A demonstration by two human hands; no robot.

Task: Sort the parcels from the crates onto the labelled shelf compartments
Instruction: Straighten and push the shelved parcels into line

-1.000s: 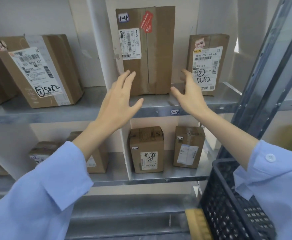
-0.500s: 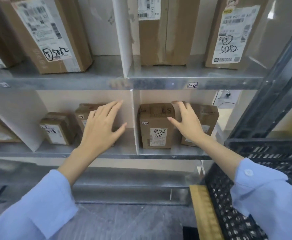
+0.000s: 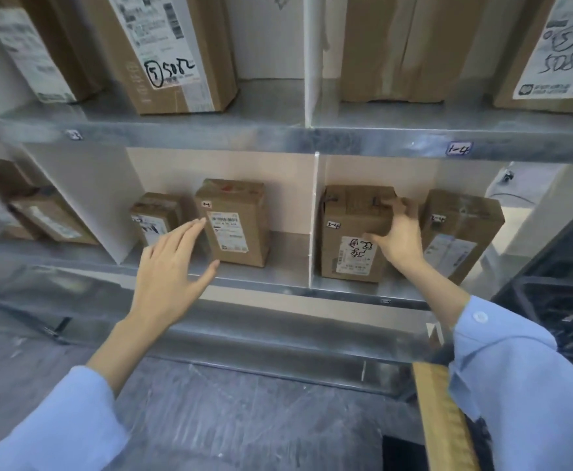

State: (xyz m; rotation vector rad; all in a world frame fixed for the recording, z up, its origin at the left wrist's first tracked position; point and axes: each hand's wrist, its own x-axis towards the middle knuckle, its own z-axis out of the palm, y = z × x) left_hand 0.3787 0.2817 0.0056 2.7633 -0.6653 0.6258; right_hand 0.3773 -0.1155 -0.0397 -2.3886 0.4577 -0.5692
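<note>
A second earlier both hands had been up at the upper shelf (image 3: 278, 139), spread either side of a tall carton (image 3: 390, 45). Half a second earlier they had dropped to the lower shelf (image 3: 287, 260), both still flat and open. Now the right hand (image 3: 399, 234) gripped the parcel (image 3: 343, 212), which stood upright in the right-hand compartment of that lower shelf. Its fingers curled over the top right edge and its thumb pressed the front face beside a scribbled white label. A small sticker reading 2-4 sat on the parcel's front.

The left hand (image 3: 173, 266) held nothing, its fingers straight and spread wide as before. It hovered in front of a brown box (image 3: 241, 205) in the next compartment to the left, across the white divider (image 3: 314, 215). Whether its fingertips touched that box could not be told. A smaller box (image 3: 157, 212) stood just beside the brown one. Another box (image 3: 465, 229) stood just to the right of the parcel, near the right hand.

The shelving was grey metal, with a tag marked 1-4 (image 3: 459, 148) on the upper shelf's front edge. A big carton (image 3: 176, 52) above bore "5082" on its label. Below lay a grey floor (image 3: 227, 419). A black crate (image 3: 563, 311) stood at the right, with a pale wooden strip (image 3: 443, 419) beside it. Light blue sleeves (image 3: 502, 368) covered both forearms.
</note>
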